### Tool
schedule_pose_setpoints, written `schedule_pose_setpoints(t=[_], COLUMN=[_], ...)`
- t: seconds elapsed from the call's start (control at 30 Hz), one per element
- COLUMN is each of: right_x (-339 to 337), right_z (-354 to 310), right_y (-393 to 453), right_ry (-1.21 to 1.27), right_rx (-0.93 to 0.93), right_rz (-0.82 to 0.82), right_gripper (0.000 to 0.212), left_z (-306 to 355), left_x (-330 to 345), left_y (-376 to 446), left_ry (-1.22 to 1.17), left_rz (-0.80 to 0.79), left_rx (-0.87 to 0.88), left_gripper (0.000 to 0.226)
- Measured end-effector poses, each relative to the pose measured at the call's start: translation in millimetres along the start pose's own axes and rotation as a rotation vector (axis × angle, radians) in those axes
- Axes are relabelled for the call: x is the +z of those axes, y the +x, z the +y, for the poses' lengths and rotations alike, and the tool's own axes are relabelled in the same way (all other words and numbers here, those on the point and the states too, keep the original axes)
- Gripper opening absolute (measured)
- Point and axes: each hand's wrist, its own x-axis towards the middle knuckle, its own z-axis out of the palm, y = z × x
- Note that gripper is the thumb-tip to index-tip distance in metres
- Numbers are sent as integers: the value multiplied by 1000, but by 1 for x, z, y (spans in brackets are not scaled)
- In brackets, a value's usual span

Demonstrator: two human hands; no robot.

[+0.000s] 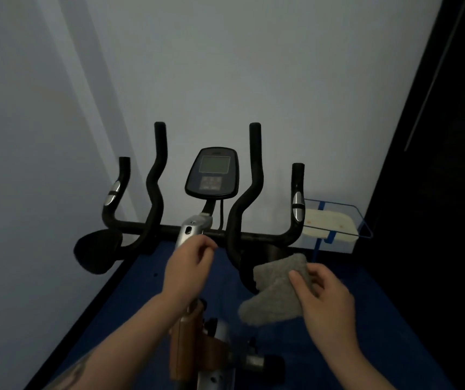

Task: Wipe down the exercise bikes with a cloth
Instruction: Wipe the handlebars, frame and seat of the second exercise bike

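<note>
An exercise bike stands in front of me, with black handlebars (152, 192) and a dark console (213, 173) on a silver stem (190, 230). A grey cloth (276, 288) hangs in front of the right inner handlebar, pinched by my right hand (327, 302). My left hand (189, 266) hovers just below the silver stem, fingers loosely curled, holding nothing. The brown and silver frame (192, 347) runs down between my forearms.
A blue mat (380, 333) lies under the bike. A blue wire rack (363, 220) holding a white block sits at the right against the wall. A pale wall is close behind the handlebars. A dark panel (450, 164) stands at the far right.
</note>
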Motion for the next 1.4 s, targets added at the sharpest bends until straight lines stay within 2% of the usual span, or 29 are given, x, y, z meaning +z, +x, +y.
schedule_pose_setpoints(t=[0.13, 0.2, 0.27, 0.37, 0.47, 0.6, 0.73, 1.0, 1.2, 1.4], right_x=[18, 34, 54, 86, 100, 97, 105, 88, 93, 71], right_z=[-4, -11, -17, -9, 17, 37, 18, 41, 15, 42], right_y=[2, 6, 12, 18, 6, 3, 30, 8, 61, 4], right_ry=[-31, -44, -134, -359, -516, -692, -847, -918, -851, -970], right_rx=[-24, -65, -141, -228, -307, -438, -398, -557, -343, -577], right_rz=[179, 262, 295, 225, 121, 121, 170, 114, -51, 15], right_gripper=[16, 21, 23, 12, 41, 45, 46, 48, 45, 51], left_z=[-20, -34, -45, -58, -68, -66, -65, -60, -61, -64], left_x=[-6, -6, 0, 17, 22, 23, 22, 22, 22, 23], left_y=[44, 64, 75, 74, 72, 69, 69, 67, 66, 66], left_ry=[204, 253, 250, 285, 298, 325, 367, 369, 350, 336], left_rz=[20, 31, 33, 90, 165, 214, 195, 187, 188, 204], left_rx=[310, 368, 305, 270, 318, 356, 364, 339, 334, 342], left_gripper=[13, 9, 8, 4, 7, 7, 6, 3, 5, 4])
